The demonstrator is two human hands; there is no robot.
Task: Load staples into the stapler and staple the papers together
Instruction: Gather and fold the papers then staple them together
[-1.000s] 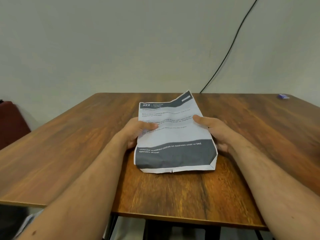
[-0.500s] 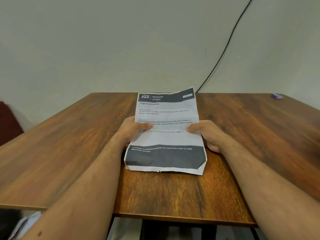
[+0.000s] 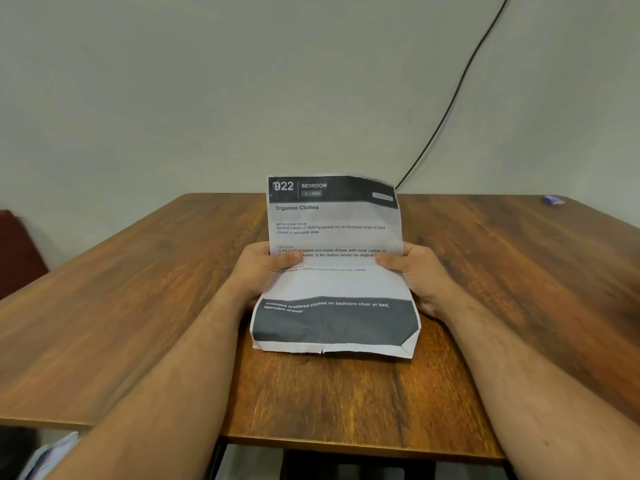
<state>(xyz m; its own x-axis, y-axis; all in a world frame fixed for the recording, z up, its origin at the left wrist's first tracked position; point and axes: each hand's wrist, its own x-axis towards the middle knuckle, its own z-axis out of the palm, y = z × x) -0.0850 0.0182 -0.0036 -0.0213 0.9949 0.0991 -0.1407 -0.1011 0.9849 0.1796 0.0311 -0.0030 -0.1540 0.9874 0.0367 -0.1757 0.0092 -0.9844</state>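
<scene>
We grasp the papers (image 3: 334, 271) with both hands, left (image 3: 266, 268) and right (image 3: 414, 271), upright on the surface (image 3: 138, 306); a loose pinch may let sheets slide uneven.

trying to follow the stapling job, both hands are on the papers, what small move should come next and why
Probably tap the papers on the table to square them: left hand and right hand hold them upright, bottom edge down, one lower corner creased. No stapler is in view.
</scene>
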